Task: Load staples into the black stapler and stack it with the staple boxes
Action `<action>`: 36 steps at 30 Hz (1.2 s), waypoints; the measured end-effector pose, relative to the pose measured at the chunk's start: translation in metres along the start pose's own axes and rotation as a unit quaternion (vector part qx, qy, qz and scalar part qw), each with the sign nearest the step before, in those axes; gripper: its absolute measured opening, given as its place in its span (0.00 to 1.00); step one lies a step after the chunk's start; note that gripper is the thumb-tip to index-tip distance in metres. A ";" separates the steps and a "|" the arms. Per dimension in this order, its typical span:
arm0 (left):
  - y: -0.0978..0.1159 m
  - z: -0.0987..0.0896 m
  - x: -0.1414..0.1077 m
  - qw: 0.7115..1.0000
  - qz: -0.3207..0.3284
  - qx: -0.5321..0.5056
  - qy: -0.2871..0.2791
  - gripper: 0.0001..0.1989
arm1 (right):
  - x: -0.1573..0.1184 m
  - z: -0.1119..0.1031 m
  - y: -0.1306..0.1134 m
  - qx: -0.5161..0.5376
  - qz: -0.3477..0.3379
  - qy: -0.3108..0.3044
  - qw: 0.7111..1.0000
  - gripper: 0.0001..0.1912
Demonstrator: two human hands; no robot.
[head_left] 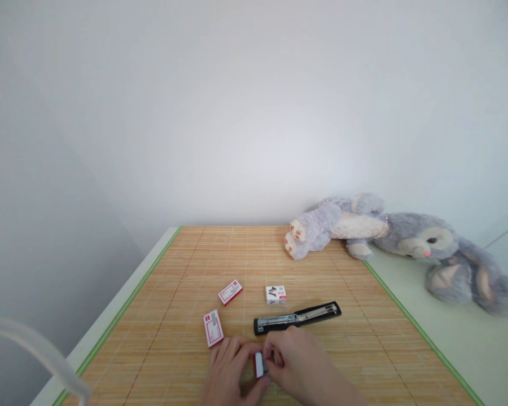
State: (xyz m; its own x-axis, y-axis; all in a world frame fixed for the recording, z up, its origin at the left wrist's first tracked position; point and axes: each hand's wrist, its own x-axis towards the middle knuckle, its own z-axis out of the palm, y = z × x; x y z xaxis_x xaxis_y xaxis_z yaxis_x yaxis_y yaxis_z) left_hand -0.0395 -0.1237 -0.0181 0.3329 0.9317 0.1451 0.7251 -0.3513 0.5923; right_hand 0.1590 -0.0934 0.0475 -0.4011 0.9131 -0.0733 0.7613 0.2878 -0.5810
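Bamboo mat (173, 293) | red-white boxes (214, 329): lettering unreadable | left hand (233, 369): grasping small box (259, 365) | right hand (294, 358): grip, cannot tell

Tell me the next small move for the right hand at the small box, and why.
Probably draw gently away from the small box with the right hand, to slide out whatever it may be pinching. The left hand already steadies the box, the right is at its side, and the stapler lies opened out just beyond.
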 end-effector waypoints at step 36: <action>-0.002 0.026 0.006 1.000 0.020 0.016 0.006 0.34 | -0.025 -0.011 0.041 0.067 0.039 -0.024 0.997 0.16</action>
State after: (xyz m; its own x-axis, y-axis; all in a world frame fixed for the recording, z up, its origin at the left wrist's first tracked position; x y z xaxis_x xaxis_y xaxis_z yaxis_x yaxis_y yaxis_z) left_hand -0.0226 -0.1200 -0.0391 0.3544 0.9179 0.1785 0.7301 -0.3909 0.5605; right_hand 0.2056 -0.1013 0.0345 -0.3691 0.9155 -0.1599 0.7181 0.1718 -0.6744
